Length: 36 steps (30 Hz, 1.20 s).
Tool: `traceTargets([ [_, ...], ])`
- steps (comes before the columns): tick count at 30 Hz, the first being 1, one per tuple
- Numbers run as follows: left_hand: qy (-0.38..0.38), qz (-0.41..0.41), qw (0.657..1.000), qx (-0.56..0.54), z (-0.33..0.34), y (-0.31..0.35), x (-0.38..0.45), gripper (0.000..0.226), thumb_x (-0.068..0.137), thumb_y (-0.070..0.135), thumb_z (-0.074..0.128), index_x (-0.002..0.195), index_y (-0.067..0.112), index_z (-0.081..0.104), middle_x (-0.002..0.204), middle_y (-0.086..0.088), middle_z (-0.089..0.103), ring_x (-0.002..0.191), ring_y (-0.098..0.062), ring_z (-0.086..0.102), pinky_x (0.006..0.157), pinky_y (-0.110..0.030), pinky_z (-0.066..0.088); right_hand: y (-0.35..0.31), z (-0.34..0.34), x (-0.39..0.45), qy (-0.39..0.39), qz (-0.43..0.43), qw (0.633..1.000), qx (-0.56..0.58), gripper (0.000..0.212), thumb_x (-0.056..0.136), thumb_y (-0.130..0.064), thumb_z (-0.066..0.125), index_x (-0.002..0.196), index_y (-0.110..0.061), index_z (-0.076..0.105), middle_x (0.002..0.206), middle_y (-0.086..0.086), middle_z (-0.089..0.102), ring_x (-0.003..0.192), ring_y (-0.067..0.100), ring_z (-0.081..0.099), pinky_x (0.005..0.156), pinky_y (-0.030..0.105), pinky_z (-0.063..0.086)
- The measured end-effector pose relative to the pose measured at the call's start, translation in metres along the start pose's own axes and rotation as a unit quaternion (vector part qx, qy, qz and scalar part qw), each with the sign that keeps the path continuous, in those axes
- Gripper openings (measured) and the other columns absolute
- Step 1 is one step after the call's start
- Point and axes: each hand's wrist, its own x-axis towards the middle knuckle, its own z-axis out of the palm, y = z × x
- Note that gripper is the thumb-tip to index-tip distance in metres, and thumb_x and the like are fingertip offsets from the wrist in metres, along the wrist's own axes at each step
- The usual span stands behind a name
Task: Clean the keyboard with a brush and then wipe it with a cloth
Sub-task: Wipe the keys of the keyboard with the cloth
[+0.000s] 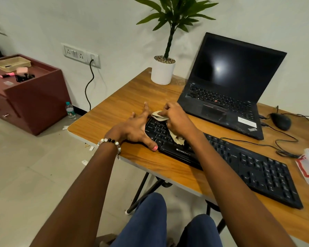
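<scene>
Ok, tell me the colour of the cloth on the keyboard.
Cream or off-white cloth; the head view shows it.

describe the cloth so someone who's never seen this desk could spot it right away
On the wooden desk, find the black keyboard in front of the laptop. At its left end the right hand grips the cloth, a crumpled beige rag, the only pale thing on the dark keys.

Soft, even indoor light; a glare spot on the laptop screen (218, 68); wide-angle bending at the edges.
</scene>
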Motion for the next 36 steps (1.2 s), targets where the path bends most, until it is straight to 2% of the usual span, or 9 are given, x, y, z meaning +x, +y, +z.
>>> traceTargets([
  [4,-0.003,-0.006,1.000,-0.001,0.000,-0.004,0.000,0.159,0.047,0.055,0.087,0.141,0.023,-0.037,0.162,0.002,0.008,0.144,-0.040,-0.016,0.117,-0.049,-0.007,-0.009,0.008,0.003,0.033,0.026,0.999,-0.009,0.031,0.089,0.002,0.060,0.120,0.001,0.062,0.118,0.012,0.051,0.119,0.026,0.044,0.096,0.031,0.041],
  [11,0.008,0.002,1.000,-0.005,0.002,-0.002,-0.001,0.156,0.052,0.053,0.087,0.142,0.024,-0.037,0.160,0.013,0.013,0.144,-0.039,-0.015,0.115,-0.049,-0.011,0.006,-0.015,0.008,-0.046,-0.027,0.998,-0.040,0.037,0.088,0.006,0.055,0.119,-0.009,0.068,0.115,0.010,0.061,0.110,0.026,0.053,0.087,0.029,0.041],
  [16,0.009,-0.019,1.000,0.005,0.004,-0.003,0.000,0.158,0.048,0.059,0.086,0.142,0.027,-0.036,0.162,0.003,0.008,0.142,-0.042,-0.018,0.115,-0.049,-0.009,-0.009,-0.002,0.016,0.005,0.054,0.998,-0.012,0.039,0.087,0.004,0.055,0.124,-0.005,0.065,0.120,0.015,0.055,0.115,0.030,0.050,0.094,0.033,0.043],
  [21,0.044,-0.009,0.999,0.006,0.008,0.003,-0.005,0.152,0.057,0.049,0.087,0.144,0.021,-0.034,0.161,-0.006,0.014,0.145,-0.036,-0.010,0.115,-0.041,-0.009,-0.023,0.005,0.002,-0.002,0.036,0.999,-0.009,0.044,0.087,0.007,0.052,0.130,-0.002,0.059,0.125,0.015,0.050,0.122,0.031,0.045,0.100,0.036,0.042],
  [23,0.049,-0.005,0.999,0.001,0.007,0.004,-0.007,0.151,0.058,0.048,0.087,0.144,0.022,-0.034,0.160,-0.004,0.018,0.146,-0.033,-0.006,0.115,-0.040,-0.010,-0.018,-0.004,-0.002,-0.037,0.036,0.998,0.022,0.045,0.087,0.008,0.050,0.128,-0.006,0.061,0.124,0.014,0.054,0.116,0.029,0.051,0.093,0.034,0.045],
  [25,0.050,0.010,0.999,-0.002,0.008,0.001,-0.006,0.153,0.055,0.052,0.087,0.144,0.024,-0.034,0.159,0.004,0.021,0.146,-0.031,-0.003,0.114,-0.041,-0.012,-0.004,-0.017,-0.003,-0.060,0.073,0.990,0.105,0.037,0.089,0.005,0.050,0.116,-0.011,0.070,0.111,0.010,0.064,0.096,0.023,0.058,0.071,0.031,0.047],
  [27,0.048,0.017,0.999,-0.004,0.008,-0.003,-0.003,0.153,0.054,0.054,0.087,0.145,0.024,-0.032,0.159,0.007,0.021,0.146,-0.028,-0.002,0.114,-0.041,-0.013,0.009,-0.023,-0.002,-0.024,0.129,0.980,0.147,0.029,0.091,0.000,0.054,0.107,-0.012,0.074,0.102,0.011,0.066,0.085,0.020,0.056,0.061,0.032,0.040],
  [32,0.058,0.018,0.998,0.005,0.008,0.001,-0.006,0.149,0.058,0.048,0.087,0.146,0.021,-0.030,0.159,0.008,0.020,0.146,-0.029,-0.004,0.114,-0.040,-0.012,-0.006,0.006,-0.004,0.022,0.129,0.991,0.031,0.038,0.088,0.003,0.048,0.122,-0.003,0.064,0.127,0.019,0.051,0.118,0.032,0.046,0.094,0.036,0.040],
  [36,0.053,0.027,0.998,0.010,0.008,0.000,-0.004,0.152,0.057,0.054,0.085,0.145,0.019,-0.033,0.159,0.010,0.019,0.147,-0.025,-0.002,0.116,-0.043,-0.014,-0.017,0.015,-0.005,0.046,0.080,0.996,0.016,0.037,0.088,0.003,0.049,0.122,-0.003,0.063,0.119,0.014,0.047,0.118,0.028,0.042,0.090,0.028,0.036],
])
